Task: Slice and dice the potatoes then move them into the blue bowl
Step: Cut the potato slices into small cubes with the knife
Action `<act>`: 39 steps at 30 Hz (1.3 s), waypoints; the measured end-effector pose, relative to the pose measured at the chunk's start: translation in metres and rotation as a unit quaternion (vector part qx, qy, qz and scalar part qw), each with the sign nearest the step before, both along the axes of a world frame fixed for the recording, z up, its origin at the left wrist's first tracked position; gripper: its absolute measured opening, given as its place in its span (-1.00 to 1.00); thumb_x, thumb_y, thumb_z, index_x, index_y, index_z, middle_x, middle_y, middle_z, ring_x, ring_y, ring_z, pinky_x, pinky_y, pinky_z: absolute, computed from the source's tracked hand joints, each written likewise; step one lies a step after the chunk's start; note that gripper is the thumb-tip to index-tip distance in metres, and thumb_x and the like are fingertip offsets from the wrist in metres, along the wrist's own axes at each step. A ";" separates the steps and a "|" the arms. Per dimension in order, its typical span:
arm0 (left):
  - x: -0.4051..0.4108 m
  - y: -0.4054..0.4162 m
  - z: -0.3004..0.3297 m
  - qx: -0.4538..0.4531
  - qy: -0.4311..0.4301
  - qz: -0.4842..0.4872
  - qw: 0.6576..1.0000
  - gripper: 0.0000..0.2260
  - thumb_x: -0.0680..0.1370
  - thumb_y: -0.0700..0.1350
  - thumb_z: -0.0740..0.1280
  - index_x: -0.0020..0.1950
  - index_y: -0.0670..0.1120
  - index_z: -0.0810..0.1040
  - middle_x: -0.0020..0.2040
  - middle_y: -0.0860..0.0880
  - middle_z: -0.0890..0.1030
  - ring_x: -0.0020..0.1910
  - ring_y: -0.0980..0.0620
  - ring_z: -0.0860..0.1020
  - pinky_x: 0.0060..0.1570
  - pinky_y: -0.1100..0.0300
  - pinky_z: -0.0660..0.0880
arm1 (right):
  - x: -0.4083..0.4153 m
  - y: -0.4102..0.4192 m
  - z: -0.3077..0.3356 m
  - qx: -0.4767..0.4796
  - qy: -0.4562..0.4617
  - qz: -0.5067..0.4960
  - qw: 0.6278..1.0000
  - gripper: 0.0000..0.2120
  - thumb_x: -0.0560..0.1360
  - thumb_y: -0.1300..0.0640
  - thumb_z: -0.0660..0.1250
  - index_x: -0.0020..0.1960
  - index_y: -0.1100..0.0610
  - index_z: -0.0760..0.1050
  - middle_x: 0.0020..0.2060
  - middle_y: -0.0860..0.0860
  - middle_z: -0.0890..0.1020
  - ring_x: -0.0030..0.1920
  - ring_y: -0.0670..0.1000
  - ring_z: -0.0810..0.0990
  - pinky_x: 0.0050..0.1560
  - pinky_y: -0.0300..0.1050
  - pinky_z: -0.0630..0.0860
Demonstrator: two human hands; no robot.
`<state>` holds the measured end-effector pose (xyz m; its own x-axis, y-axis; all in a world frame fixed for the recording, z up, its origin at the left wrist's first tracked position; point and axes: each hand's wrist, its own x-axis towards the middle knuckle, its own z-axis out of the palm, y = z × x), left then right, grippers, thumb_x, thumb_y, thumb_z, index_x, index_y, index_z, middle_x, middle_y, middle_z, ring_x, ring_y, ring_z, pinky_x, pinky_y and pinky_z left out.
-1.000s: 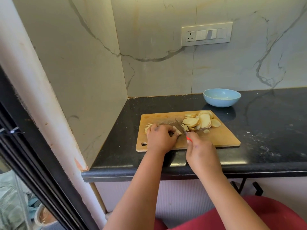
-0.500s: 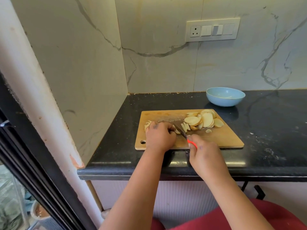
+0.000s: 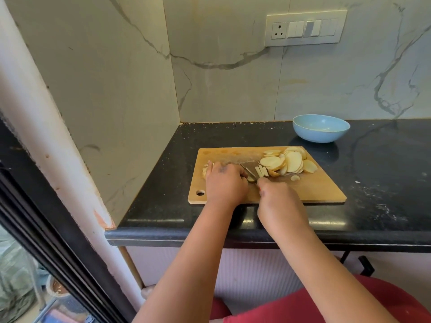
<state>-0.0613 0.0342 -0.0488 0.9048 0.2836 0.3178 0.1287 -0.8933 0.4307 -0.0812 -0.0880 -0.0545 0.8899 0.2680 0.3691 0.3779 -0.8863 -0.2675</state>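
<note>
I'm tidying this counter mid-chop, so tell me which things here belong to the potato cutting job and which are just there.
In use: knife, potato slices, potato strips, cutting board, blue bowl, left hand, right hand.

Just there: wall socket panel, black counter.

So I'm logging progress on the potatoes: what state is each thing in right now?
blue bowl: upright on the counter, no potato in it.
potato slices: cut rounds piled on the cutting board's far right.
potato sticks: a few strips beside the blade.
knife: blade down on the board.
right hand: grips the knife handle.
left hand: curled over potato being cut.
cutting board: flat on the counter.
</note>
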 end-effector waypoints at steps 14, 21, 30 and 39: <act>-0.001 0.003 -0.004 -0.017 -0.043 -0.005 0.999 -0.72 0.53 -0.18 0.21 0.04 0.03 0.70 -0.04 0.02 0.69 0.20 -0.09 0.46 0.54 0.02 -0.13 | -0.015 -0.022 -0.017 0.143 -0.075 0.072 0.984 -0.83 0.57 0.17 0.24 0.11 0.07 0.55 -0.34 -0.01 0.59 -0.40 -0.05 0.55 -0.43 -0.10 0.55; 0.000 0.002 -0.004 -0.005 -0.041 -0.003 0.999 -0.72 0.53 -0.16 0.21 0.04 0.05 0.69 0.01 0.01 0.67 0.25 -0.10 0.42 0.54 0.04 -0.13 | -0.014 -0.011 0.002 0.034 0.003 0.033 0.999 -0.82 0.58 0.26 0.16 0.08 0.05 0.45 -0.30 -0.01 0.52 -0.31 -0.01 0.51 -0.39 -0.12 0.47; 0.000 0.003 -0.008 -0.026 -0.026 -0.006 0.999 -0.78 0.52 -0.12 0.24 -0.02 0.01 0.68 -0.05 0.02 0.67 0.29 -0.09 0.39 0.43 0.05 0.24 | -0.020 -0.035 0.033 0.066 0.134 -0.001 0.989 -0.86 0.52 0.22 0.33 -0.04 -0.02 0.50 -0.11 -0.06 0.53 -0.20 -0.07 0.47 -0.29 -0.27 0.38; 0.001 0.001 -0.007 -0.022 -0.020 0.009 1.000 -0.80 0.53 -0.09 0.24 0.01 0.01 0.66 -0.05 0.04 0.65 0.20 -0.02 0.42 0.03 0.11 0.49 | 0.005 -0.094 0.051 0.247 0.106 0.044 0.962 -0.91 0.52 0.03 0.37 -0.08 -0.18 0.57 -0.21 -0.09 0.65 -0.17 -0.03 0.60 -0.27 -0.17 0.43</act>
